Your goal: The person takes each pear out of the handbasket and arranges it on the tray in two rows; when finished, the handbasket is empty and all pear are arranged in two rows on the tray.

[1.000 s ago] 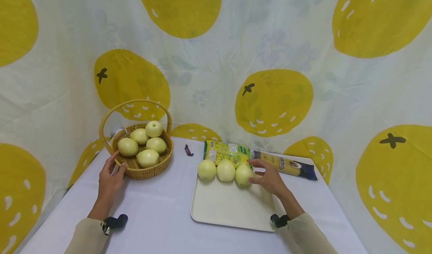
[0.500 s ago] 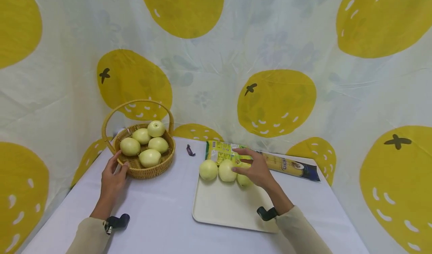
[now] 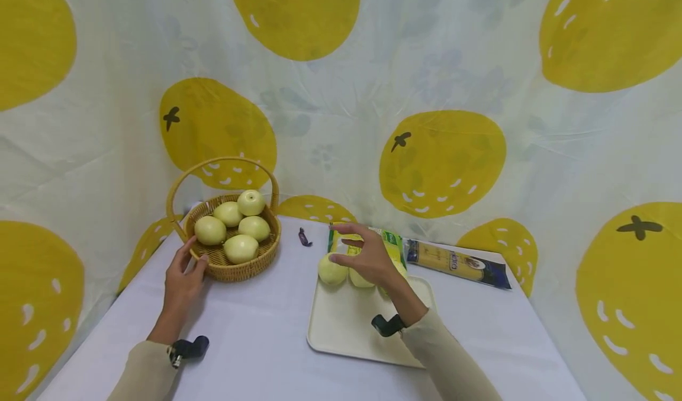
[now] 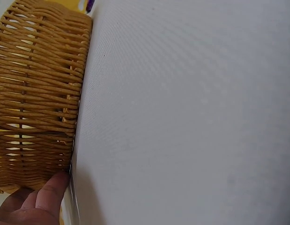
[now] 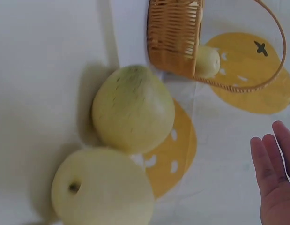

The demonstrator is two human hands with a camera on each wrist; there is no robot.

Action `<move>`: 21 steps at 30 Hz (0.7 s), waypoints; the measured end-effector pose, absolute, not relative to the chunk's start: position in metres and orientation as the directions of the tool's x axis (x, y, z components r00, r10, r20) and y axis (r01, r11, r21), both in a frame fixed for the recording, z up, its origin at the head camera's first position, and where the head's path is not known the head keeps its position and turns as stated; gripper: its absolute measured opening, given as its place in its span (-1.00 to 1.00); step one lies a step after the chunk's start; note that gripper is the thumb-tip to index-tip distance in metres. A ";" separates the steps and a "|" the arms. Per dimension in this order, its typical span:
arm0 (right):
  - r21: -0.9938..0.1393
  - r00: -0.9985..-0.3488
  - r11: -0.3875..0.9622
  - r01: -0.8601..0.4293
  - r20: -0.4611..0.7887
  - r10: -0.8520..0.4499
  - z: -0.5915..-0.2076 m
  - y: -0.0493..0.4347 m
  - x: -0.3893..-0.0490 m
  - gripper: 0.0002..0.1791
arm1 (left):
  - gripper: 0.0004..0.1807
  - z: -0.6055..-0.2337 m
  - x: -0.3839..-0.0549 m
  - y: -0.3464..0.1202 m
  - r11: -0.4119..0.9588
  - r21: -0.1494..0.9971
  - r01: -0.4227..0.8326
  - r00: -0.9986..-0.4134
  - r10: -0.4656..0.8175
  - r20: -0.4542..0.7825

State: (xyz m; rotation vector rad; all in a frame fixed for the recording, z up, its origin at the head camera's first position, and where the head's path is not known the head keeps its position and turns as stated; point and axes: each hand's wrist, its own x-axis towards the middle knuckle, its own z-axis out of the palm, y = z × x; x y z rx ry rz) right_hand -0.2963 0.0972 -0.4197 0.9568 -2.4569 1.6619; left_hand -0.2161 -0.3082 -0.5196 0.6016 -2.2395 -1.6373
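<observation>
My left hand (image 3: 183, 279) rests against the near left side of a wicker basket (image 3: 242, 272), fingertips touching its outer wall. Several pale yellow-green pears (image 3: 241, 249) lie inside the basket. My right hand (image 3: 370, 259) hovers above the back of a cream tray (image 3: 346, 324), fingers and thumb spread apart, holding nothing. Beneath it, a row of pears sits along the tray's back edge; the leftmost pear (image 3: 332, 270) shows best and the others are partly covered by the hand. In the right wrist view, two pears (image 5: 133, 110) appear close up, apart from the fingers (image 5: 269, 164).
Behind the tray lies a yellow-green packet (image 3: 391, 241), partly hidden by my right hand. A long pasta packet (image 3: 458, 265) is to its right. Between basket and tray is a small dark wrapped sweet (image 3: 304, 237). A fruit-patterned curtain (image 3: 330, 122) stands behind the table.
My right hand has let go of the rightmost pear on the tray and moved left across the row, to above the leftmost pear. The left hand has stayed at the basket.
</observation>
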 end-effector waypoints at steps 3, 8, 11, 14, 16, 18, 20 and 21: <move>-0.830 -0.801 0.232 -0.507 0.355 -0.482 -0.420 0.082 -0.297 -0.35 | -0.30 -0.519 -0.217 -0.307 0.261 0.953 -0.151 -0.867 -0.499 -0.001; -0.836 -0.793 0.205 -0.509 0.363 -0.489 -0.419 0.057 -0.298 -0.36 | -0.30 -0.519 -0.218 -0.307 0.267 0.952 -0.149 -0.868 -0.497 0.003; -0.840 -0.784 0.182 -0.512 0.369 -0.500 -0.420 0.044 -0.301 -0.36 | -0.30 -0.520 -0.217 -0.308 0.267 0.951 -0.154 -0.868 -0.496 -0.001; -0.837 -0.778 0.179 -0.517 0.373 -0.505 -0.421 0.031 -0.304 -0.36 | -0.30 -0.520 -0.217 -0.309 0.267 0.950 -0.159 -0.867 -0.497 -0.006; -0.840 -0.775 0.169 -0.515 0.372 -0.511 -0.421 0.022 -0.306 -0.36 | -0.29 -0.519 -0.217 -0.309 0.265 0.951 -0.162 -0.867 -0.499 -0.008; -0.845 -0.771 0.153 -0.512 0.374 -0.515 -0.423 0.014 -0.307 -0.37 | -0.29 -0.519 -0.217 -0.309 0.263 0.951 -0.165 -0.866 -0.500 -0.012; -0.851 -0.768 0.139 -0.506 0.371 -0.522 -0.424 0.006 -0.308 -0.37 | -0.29 -0.519 -0.217 -0.310 0.264 0.950 -0.167 -0.865 -0.502 -0.013; -0.853 -0.766 0.135 -0.504 0.370 -0.525 -0.424 0.002 -0.308 -0.38 | -0.29 -0.519 -0.217 -0.310 0.264 0.950 -0.168 -0.864 -0.503 -0.013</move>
